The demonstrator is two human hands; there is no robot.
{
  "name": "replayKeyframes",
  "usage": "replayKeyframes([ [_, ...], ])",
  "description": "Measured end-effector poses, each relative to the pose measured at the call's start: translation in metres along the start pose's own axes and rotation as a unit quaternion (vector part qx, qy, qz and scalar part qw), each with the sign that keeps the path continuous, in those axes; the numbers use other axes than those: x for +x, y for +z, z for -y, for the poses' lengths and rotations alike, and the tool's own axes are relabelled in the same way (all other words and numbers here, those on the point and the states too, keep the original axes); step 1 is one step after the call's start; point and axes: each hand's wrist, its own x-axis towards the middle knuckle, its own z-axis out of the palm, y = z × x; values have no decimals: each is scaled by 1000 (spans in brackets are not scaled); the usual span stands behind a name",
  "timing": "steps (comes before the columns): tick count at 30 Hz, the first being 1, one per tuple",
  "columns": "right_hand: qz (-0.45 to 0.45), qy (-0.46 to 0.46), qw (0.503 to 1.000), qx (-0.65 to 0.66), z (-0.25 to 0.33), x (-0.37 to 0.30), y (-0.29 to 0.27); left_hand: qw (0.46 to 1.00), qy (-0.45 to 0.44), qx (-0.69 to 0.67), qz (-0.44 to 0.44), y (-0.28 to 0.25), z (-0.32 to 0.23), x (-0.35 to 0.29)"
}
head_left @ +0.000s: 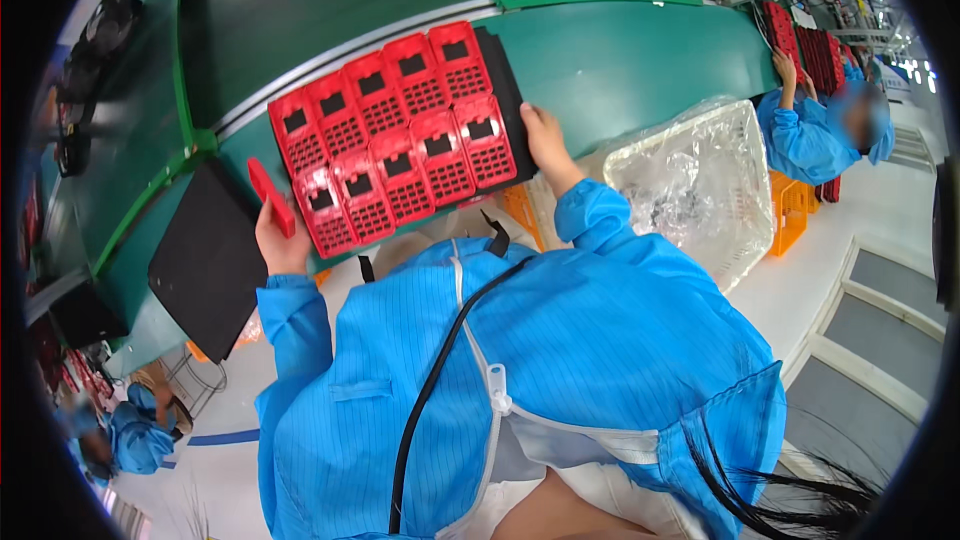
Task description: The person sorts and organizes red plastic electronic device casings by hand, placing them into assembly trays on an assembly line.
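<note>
Two rows of red plastic phone housings [400, 180], each with a window and a grid of key holes, lie on a black tray [512, 105] in front of me. My left hand [284, 243] is closed on a single red housing [268, 195], held tilted on edge just off the tray's left side. At the tray's right edge, my right hand [545, 145] grips the black rim between thumb and fingers; part of the fingers is hidden.
A black sheet [205, 260] lies left of the tray on the green worktop [620, 60]. To my right stands a white crate [690, 190] lined with clear plastic, beside an orange crate [790, 212]. A co-worker [825, 130] handles red parts at far right. Green-edged conveyor [340, 0] beyond.
</note>
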Motion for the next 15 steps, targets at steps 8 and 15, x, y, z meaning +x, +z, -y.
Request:
replayKeyframes([
  [8,16,11,1000,-13,43,-2,-13,995,-90,19,36,39,2,-25],
  [15,-24,-13,989,-148,34,23,-26,995,-98,10,15,65,18,-29],
])
